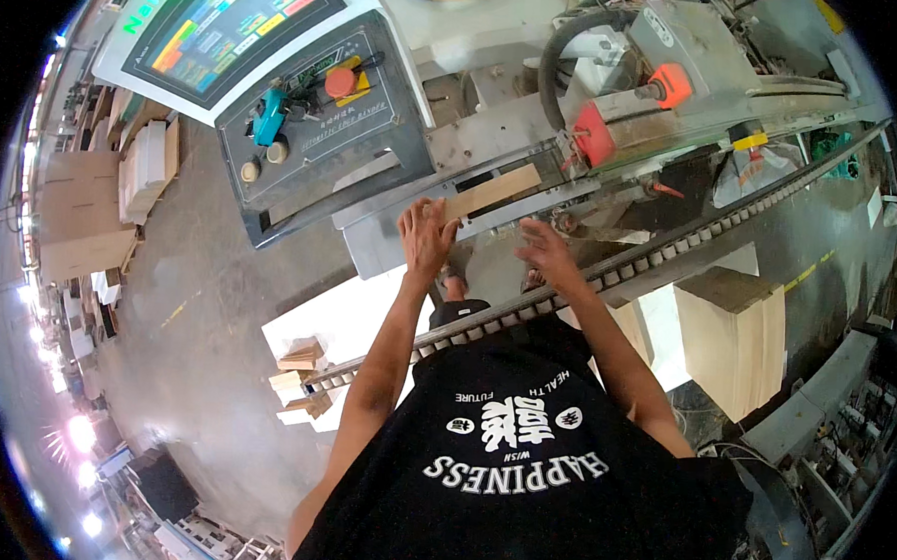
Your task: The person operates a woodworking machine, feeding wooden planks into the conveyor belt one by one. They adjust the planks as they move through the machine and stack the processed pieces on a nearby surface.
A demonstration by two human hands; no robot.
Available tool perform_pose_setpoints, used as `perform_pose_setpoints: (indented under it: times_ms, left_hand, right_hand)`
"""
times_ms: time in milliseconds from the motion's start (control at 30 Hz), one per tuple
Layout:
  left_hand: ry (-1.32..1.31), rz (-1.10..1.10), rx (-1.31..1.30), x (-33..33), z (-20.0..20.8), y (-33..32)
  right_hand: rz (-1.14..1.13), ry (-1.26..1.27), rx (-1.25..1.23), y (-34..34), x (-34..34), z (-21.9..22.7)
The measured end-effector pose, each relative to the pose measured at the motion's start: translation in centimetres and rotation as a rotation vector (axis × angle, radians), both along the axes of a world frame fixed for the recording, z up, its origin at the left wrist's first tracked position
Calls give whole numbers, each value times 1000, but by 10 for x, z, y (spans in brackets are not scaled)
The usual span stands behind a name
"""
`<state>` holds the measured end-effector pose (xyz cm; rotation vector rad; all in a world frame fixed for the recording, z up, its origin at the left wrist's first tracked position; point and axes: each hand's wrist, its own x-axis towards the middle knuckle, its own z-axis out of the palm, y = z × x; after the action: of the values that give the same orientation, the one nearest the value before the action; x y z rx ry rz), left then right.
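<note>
A narrow light-brown wooden strip (pixel 497 189) lies along the machine's feed bed (pixel 532 204). At its left end is my left hand (pixel 427 241), gripping it with the fingers over the edge and top. My right hand (pixel 552 256) hovers off the near edge of the bed, right of the strip. Its fingers are apart and nothing is in them. Beyond the strip's far right end sits a red machine part (pixel 594 134).
A control panel (pixel 325 124) with a screen and red button stands at the left. The roller rail (pixel 660 251) slants between my body and the machine. Wooden pieces (pixel 303 354) rest at its left end; stacked boards (pixel 731 342) stand to the right. An orange knob (pixel 669 84) juts from the machine.
</note>
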<state>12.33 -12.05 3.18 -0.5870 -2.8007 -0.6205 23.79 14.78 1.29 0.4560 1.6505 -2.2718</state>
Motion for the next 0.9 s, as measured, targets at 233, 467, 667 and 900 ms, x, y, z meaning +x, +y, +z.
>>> perform_pose_setpoints:
  times_ms: [233, 467, 667, 900]
  left_hand:
    - [97, 46, 107, -29, -18, -15]
    - [68, -95, -85, -30, -20, -62]
    - [-15, -122, -178, -30, -9, -60]
    - [-24, -153, -181, -36, -11, -31]
  right_hand:
    - [-153, 56, -218, -71, -77, 5]
    - [-173, 104, -220, -89, -86, 12]
    - [-181, 112, -252, -80, -82, 17]
    - [-316, 133, -318, -58, -85, 7]
